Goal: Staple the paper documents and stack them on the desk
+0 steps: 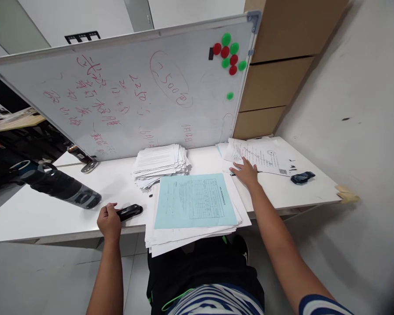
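My left hand [109,221] is closed around the near end of a black stapler [130,212] at the table's front edge. My right hand [247,172] lies with spread fingers on the edge of some loose printed sheets [261,154], one of them lifted and curled at its left end. Between my hands, a light-blue printed form [193,201] tops a pile of white papers [164,240] that overhangs the front edge. Behind it sits an uneven stack of printed sheets [160,159].
A whiteboard [124,96] with red writing and round magnets stands at the back. To the left are a dark bottle [68,188] and a small metal item [89,166]. A dark blue object [302,177] lies at right. Cardboard boxes [276,83] rise behind, beside a wall.
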Motion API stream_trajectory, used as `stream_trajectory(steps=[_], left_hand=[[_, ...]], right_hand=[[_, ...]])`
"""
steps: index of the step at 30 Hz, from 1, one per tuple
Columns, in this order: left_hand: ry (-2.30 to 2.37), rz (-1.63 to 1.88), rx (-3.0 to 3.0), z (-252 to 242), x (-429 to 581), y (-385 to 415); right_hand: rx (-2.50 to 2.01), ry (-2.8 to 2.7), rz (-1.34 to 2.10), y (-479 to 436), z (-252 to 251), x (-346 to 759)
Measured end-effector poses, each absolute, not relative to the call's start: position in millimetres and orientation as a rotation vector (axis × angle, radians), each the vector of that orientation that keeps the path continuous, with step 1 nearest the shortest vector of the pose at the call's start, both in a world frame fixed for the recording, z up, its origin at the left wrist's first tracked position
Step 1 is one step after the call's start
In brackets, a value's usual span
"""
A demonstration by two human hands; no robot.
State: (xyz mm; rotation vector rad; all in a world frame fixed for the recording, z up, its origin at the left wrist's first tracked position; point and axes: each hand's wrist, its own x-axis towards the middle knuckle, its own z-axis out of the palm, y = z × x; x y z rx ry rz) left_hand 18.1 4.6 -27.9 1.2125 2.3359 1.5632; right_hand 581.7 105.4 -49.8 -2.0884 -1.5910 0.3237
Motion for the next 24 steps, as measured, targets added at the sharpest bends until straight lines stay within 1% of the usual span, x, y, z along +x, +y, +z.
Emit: stream_trajectory(steps=[11,20,24], left_hand=[[2.340,1.571,1.231,-26.6,20.0,3.5],[2.338,1.580,1.227,-28.6,18.7,3.6],[2.335,1.579,1.232,-26.6,20.3,2.8]], right_hand=[[-2.072,-1.612,0.353,107.7,-50.3,584.3],[-1.967,-1.633,0.112,104.6,-55.6,578.5],[-1.902,-1.669,0.077,102.3,-56.6,578.9]])
